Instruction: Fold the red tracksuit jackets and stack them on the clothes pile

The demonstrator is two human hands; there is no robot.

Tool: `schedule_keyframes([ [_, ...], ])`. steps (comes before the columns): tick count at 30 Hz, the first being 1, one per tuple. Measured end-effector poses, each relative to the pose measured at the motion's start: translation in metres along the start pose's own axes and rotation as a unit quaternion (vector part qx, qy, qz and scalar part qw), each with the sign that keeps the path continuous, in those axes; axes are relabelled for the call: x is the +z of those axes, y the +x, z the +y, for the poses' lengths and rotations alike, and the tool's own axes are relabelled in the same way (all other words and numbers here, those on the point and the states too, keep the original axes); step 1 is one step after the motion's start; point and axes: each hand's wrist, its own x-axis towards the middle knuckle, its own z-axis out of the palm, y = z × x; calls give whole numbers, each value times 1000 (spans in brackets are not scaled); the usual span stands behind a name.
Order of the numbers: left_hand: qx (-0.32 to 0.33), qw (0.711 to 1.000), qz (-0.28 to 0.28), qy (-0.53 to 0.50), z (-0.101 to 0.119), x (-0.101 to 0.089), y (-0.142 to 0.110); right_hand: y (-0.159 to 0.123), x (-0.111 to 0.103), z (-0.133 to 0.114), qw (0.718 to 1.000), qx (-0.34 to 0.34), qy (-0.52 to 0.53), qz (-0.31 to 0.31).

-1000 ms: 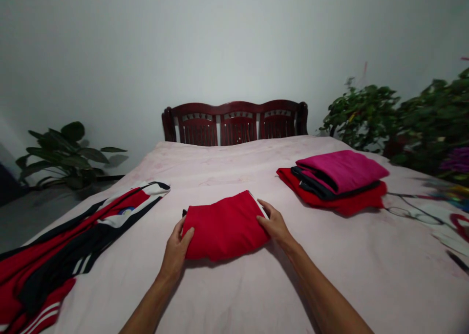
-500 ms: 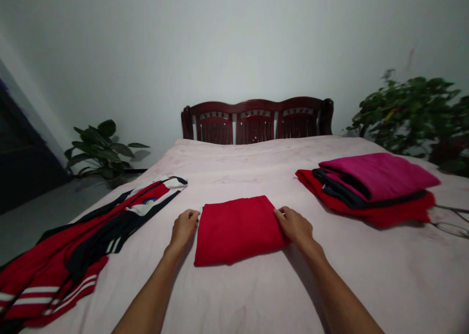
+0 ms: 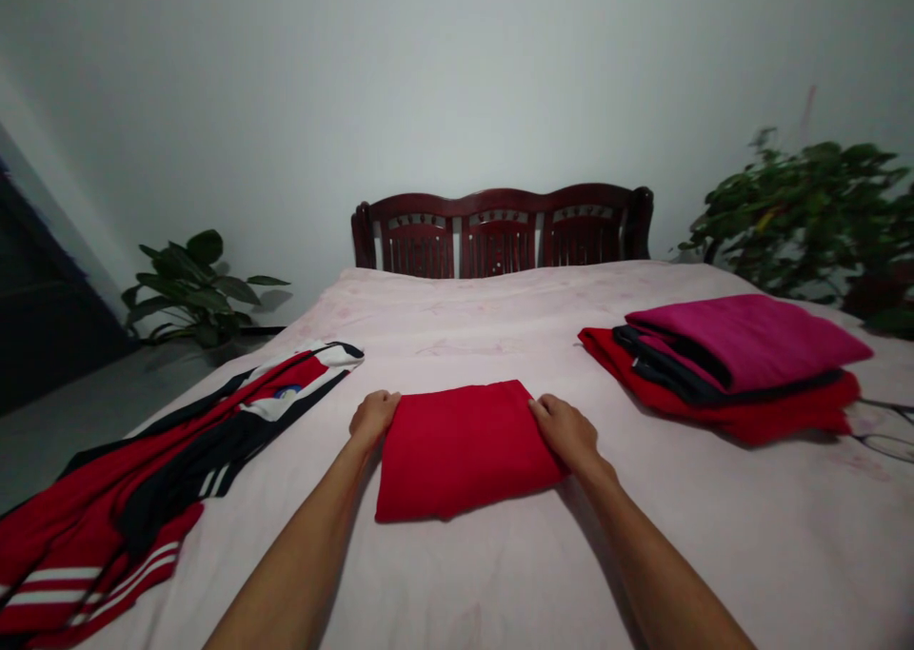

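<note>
A folded red cloth (image 3: 464, 450) lies flat near the middle of the bed, its edges squared. My left hand (image 3: 372, 419) presses against its upper left corner, fingers together. My right hand (image 3: 564, 431) rests on its right edge, fingers curled over the fold. To the right sits a stack of folded clothes: magenta cloth (image 3: 743, 343) on top, a dark layer beneath, and red cloth (image 3: 714, 414) at the bottom. A red, black and white striped garment (image 3: 157, 469) lies spread along the left side, nearest my left hand.
A pale pink bedcover (image 3: 643, 545) spreads under everything, below a dark red wooden headboard (image 3: 500, 236). Eyeglasses (image 3: 882, 431) lie at the right edge. Potted plants (image 3: 800, 212) stand to the right, another (image 3: 196, 293) to the left.
The red cloth has gone from tilted and bunched to flat and squared. My hands have moved in to its upper edges. The view has swung left and steadied.
</note>
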Motion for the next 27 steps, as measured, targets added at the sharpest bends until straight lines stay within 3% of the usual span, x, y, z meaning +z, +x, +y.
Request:
schedule_keyframes([
  [4,-17,1000,20,-8,-10,9,0,4,9,16,999,20,33,-16],
  [10,3,1000,-3,-28,-18,12,-7,2,22,25,997,31,72,-15],
  [15,38,998,3,-55,-30,1,-42,-9,22,41,967,-40,253,15],
  [18,49,996,-7,-70,-45,-3,-69,-19,17,51,956,-35,290,11],
  [22,59,987,-90,-119,-60,-6,-92,-28,6,57,953,-16,303,-15],
  [27,103,932,-247,-243,-58,-11,-105,-32,-2,55,938,-33,330,-98],
])
